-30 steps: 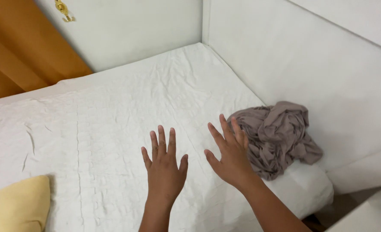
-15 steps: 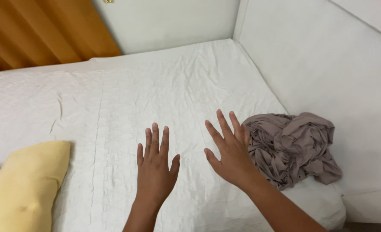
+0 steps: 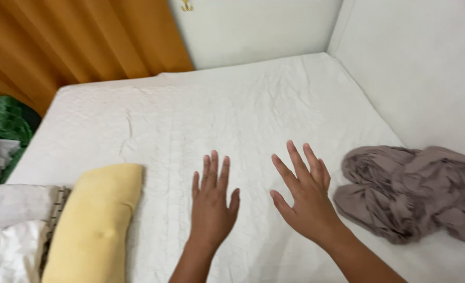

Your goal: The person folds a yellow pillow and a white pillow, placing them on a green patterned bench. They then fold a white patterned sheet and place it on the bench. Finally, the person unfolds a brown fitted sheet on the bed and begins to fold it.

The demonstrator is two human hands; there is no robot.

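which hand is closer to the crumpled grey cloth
Right. The right hand lies open just beside the grey cloth, not touching it. The left hand is farther off, between the right hand and the yellow pillow.

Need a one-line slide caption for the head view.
Left hand and right hand spread over white bedsheet.

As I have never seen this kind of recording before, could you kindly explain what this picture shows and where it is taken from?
The picture comes from a camera worn on a person's head, looking down at their own bare hands; there is no machine. The left hand and right hand are spread open, palms down, over a white bed sheet, holding nothing. A crumpled grey cloth lies just right of the right hand. A yellow pillow lies to the left. An orange curtain hangs behind the bed.
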